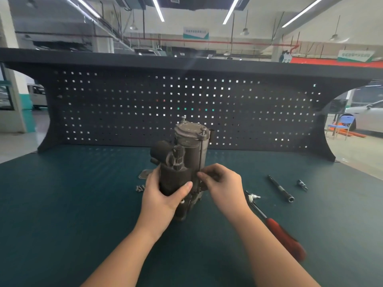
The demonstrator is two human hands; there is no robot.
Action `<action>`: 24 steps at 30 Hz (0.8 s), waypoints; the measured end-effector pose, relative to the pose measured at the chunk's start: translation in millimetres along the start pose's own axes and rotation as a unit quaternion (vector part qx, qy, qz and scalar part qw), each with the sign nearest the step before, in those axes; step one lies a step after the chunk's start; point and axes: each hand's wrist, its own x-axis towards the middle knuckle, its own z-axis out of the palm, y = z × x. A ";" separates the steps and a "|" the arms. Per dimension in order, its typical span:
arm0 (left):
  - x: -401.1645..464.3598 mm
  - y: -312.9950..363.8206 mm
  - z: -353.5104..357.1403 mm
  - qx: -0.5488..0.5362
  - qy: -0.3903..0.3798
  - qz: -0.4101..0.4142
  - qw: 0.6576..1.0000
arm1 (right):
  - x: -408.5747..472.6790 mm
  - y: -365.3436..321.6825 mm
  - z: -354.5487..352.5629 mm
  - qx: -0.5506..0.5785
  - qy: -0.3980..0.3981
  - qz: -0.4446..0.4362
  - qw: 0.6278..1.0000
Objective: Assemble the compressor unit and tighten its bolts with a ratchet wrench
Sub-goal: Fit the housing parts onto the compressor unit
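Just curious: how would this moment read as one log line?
left hand: holds compressor | right hand: pinches long bolt | ratchet wrench: on bench

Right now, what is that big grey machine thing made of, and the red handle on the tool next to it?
The compressor unit looks like cast metal: dull grey, rough and a bit grimy, with no shine. The ratchet wrench seems to have a steel shaft, since it glints bright silver, and its red handle is probably plastic or rubber, as it looks smooth and matte. The blur there leaves that open.

No text is legible: the hanging ceiling sign [195, 33] and the green-and-white banner [354, 55] at right carry characters too blurred to read.
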 end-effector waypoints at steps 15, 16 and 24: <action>-1.5 1.9 1.5 -0.002 0.006 -0.026 1.000 | 0.6 3.5 5.5 -0.009 0.003 -0.041 0.999; -1.7 2.4 1.7 -0.004 0.007 -0.028 1.000 | 0.5 3.7 5.6 0.002 0.006 -0.040 0.999; -3.3 3.0 1.8 0.003 0.012 -0.028 1.000 | 1.2 5.3 7.6 0.018 0.008 -0.032 0.999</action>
